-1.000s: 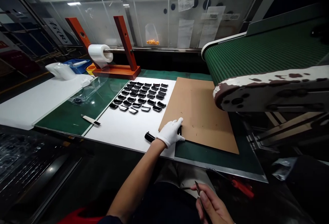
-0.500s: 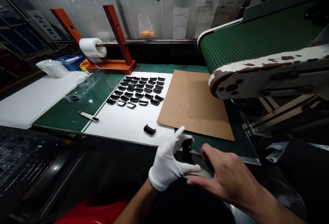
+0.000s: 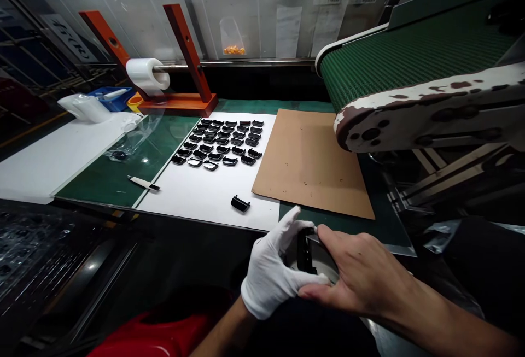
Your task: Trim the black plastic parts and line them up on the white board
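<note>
My left hand (image 3: 273, 269), in a white glove, grips a small glossy black plastic part (image 3: 304, 252) by its ends, between fingers and thumb, in front of the table edge. Bare, my right hand (image 3: 356, 269) closes on the same part from the right, its fingertips and thumb meeting those of the left at the ends. One similar black part (image 3: 240, 204) lies alone on the white sheet (image 3: 197, 198). Farther back on the sheet, several more black parts (image 3: 222, 141) sit in rows.
Brown cardboard (image 3: 315, 165) lies right of the sheet, below the overhanging green conveyor belt (image 3: 410, 67). A white-handled cutter (image 3: 143, 183) rests on the green mat (image 3: 102, 165). Behind stands an orange stand (image 3: 180, 105) with a film roll (image 3: 143, 74). A red stool (image 3: 164, 329) is below.
My right hand has moved left and closed in on the black part, which has turned slightly in my left hand. The lone part on the sheet has not moved.
</note>
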Motion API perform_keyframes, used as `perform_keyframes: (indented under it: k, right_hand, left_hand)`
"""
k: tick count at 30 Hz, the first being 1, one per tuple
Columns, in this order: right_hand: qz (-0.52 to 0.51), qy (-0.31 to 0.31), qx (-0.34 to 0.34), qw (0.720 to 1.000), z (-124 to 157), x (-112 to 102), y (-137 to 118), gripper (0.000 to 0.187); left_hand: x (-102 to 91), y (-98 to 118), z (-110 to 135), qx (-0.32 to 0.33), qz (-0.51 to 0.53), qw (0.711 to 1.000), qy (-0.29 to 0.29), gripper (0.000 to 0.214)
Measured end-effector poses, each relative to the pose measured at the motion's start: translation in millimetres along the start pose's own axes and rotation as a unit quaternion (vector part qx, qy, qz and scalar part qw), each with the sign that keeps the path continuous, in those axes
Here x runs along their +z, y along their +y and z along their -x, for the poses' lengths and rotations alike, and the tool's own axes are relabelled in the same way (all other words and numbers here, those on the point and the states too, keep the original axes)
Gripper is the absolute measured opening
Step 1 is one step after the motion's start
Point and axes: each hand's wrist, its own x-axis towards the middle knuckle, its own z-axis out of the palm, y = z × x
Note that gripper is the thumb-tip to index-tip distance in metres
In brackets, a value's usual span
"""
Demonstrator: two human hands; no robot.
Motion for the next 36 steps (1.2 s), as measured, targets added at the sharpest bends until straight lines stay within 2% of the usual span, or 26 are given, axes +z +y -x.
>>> perform_keyframes:
  k: [4,7,14,23,29,32,36]
  right_hand:
    - [0.037,0.046,-0.026,0.998,-0.5,1.9,-0.7,0.056]
    - [0.060,0.057,-0.028,0.996,-1.1,3.9,-0.2,0.061]
    - [0.111,0.005,-0.026,0.993,1.6,9.9,7.2,0.067]
    - [0.120,-0.027,-0.039,0.992,-1.1,7.7,10.2,0.072]
    - [0.116,-0.051,-0.063,0.990,-1.7,8.1,8.3,0.066]
    - [0.120,-0.039,-0.055,0.990,-4.6,5.9,6.6,0.064]
    - [0.108,0.011,-0.045,0.993,-10.5,0.8,5.0,0.066]
  left_hand:
    - [0.8,0.3,0.6,-0.007,-0.007,1.000,0.010,0.091]
    - [3.1,1.2,1.7,-0.014,-0.007,1.000,0.023,0.089]
    - [11.7,5.2,4.2,-0.069,-0.012,0.996,0.059,0.085]
    - [14.6,4.5,2.5,-0.048,0.005,0.997,0.063,0.080]
    - [11.0,0.5,3.3,-0.047,-0.017,0.996,0.077,0.080]
    - [9.4,-0.6,1.3,-0.051,-0.023,0.994,0.088,0.082]
    - [8.0,3.6,-3.3,-0.035,-0.024,0.995,0.087,0.081]
